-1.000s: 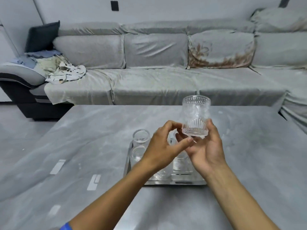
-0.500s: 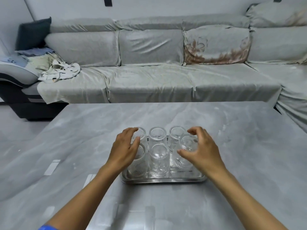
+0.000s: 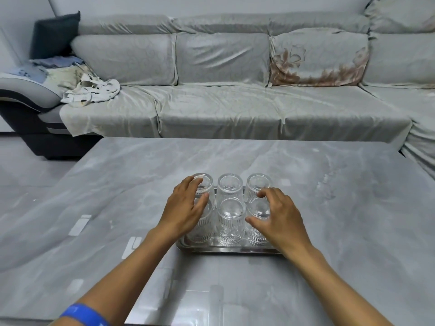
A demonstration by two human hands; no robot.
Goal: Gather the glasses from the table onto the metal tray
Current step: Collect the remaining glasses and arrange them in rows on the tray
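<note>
Six clear ribbed glasses (image 3: 231,216), inverted, two rows on rectangular metal tray (image 3: 226,250), grey marble tabletop (image 3: 341,208); my left hand (image 3: 186,210) and right hand (image 3: 279,216) rested loosely spread, gripping nothing, steadying outer glasses.

Left hand (image 3: 186,211) covers most of the front-left glass (image 3: 202,229); only its lower ribbed wall shows past the palm, contact unclear. Fingertips overlap the back-left glass (image 3: 204,184), touching or hovering can't tell. Right hand (image 3: 279,217) hides the right side of the front-right glass (image 3: 259,209) and the metal tray (image 3: 226,249) corner under the wrist. Tray's far rim lost behind glasses. Both forearms cut off by bottom edge; blue wristband (image 3: 82,315) partly cropped. Sofa (image 3: 235,102) runs off the right edge.
</note>
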